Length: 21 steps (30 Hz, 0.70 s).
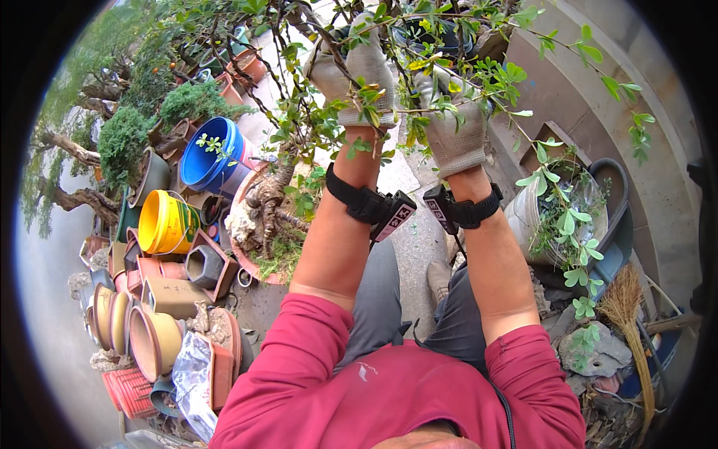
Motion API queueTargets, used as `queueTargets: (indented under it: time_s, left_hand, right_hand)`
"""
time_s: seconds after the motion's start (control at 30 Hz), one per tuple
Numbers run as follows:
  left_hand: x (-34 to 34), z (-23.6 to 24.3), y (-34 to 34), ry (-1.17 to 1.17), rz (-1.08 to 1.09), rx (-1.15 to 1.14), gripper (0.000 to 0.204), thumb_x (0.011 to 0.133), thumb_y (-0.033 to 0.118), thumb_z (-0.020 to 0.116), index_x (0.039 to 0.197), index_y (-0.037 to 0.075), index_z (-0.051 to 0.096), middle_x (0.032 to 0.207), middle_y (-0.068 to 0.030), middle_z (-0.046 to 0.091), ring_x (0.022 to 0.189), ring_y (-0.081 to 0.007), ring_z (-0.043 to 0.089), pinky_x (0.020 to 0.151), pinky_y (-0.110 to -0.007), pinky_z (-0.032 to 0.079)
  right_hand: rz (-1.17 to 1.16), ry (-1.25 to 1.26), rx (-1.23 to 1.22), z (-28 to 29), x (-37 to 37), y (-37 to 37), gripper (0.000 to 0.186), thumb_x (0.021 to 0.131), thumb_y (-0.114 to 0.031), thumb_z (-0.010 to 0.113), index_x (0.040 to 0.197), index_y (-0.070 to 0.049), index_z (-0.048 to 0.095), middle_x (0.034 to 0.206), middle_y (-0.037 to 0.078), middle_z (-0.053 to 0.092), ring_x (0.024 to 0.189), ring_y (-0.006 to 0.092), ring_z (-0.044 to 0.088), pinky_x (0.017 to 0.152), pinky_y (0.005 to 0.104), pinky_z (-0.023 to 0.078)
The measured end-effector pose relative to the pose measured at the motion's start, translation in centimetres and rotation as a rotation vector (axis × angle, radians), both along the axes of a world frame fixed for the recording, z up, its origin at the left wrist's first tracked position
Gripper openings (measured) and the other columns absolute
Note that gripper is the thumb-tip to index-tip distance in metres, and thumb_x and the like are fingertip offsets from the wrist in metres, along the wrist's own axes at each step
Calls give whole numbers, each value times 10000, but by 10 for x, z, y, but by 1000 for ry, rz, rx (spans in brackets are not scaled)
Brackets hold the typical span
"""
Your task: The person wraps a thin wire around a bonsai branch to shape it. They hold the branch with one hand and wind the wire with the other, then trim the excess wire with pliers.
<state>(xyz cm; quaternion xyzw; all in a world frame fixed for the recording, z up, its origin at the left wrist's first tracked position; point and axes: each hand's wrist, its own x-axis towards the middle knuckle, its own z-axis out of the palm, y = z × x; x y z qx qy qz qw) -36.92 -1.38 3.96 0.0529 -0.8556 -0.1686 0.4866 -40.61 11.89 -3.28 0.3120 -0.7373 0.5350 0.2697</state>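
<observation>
Both my hands wear pale knitted gloves and reach up into a leafy shrub with thin dark branches. My left hand [357, 71] is closed around a dark branch [329, 39] near the top of the view. Beside it, my right hand [455, 120] is raised among green and yellowing leaves [419, 63]; foliage hides its fingers, so I cannot make out what it holds. The shrub's thick gnarled trunk [265, 206] rises from a round terracotta pot [243, 258] to the left of my left forearm. Black straps with small devices circle both wrists.
Left of me stand a blue bucket [213, 161], a yellow bucket [161, 224], stacked plant pots [153, 337] and potted evergreens [123, 142]. To the right are a whitish bucket [527, 221] with trailing plants, a straw broom [628, 314] and a pale rock [594, 350].
</observation>
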Motion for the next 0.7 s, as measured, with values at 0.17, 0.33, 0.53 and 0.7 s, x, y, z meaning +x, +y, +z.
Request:
queueTargets:
  time_s: [0.17, 0.33, 0.53, 0.7]
  left_hand:
    - [-6, 6, -5, -48, 110, -111, 265, 995, 139, 531, 1223, 22, 598, 1032, -132, 698, 874, -239, 711, 750, -334, 584]
    - [-7, 7, -9, -67, 159, -158, 247, 988, 119, 536, 1204, 29, 615, 1009, -137, 706, 855, -244, 720, 730, -337, 590]
    - [-9, 1, -14, -14, 100, -108, 248, 990, 122, 532, 1204, 29, 615, 1015, -139, 705, 863, -246, 718, 736, -338, 589]
    - [-13, -7, -18, 61, -13, -8, 253, 993, 130, 527, 1208, 27, 611, 1025, -141, 703, 875, -247, 715, 746, -338, 587]
  right_hand:
    - [-59, -34, 17, 6, 1, -1, 321, 867, -300, 668, 1119, -111, 731, 1030, 151, 673, 960, 373, 573, 829, 468, 470]
    - [-15, -95, -52, 20, 9, -1, 284, 864, -273, 697, 1098, -119, 748, 939, 151, 654, 903, 374, 578, 793, 469, 477]
    - [-92, 60, -12, 26, 12, 5, 164, 949, -100, 690, 1062, 10, 737, 902, 81, 759, 790, 126, 678, 746, 284, 523]
    - [-169, 53, 6, 28, 12, 10, 163, 951, -87, 680, 1079, -1, 734, 923, 83, 755, 809, 131, 680, 759, 291, 528]
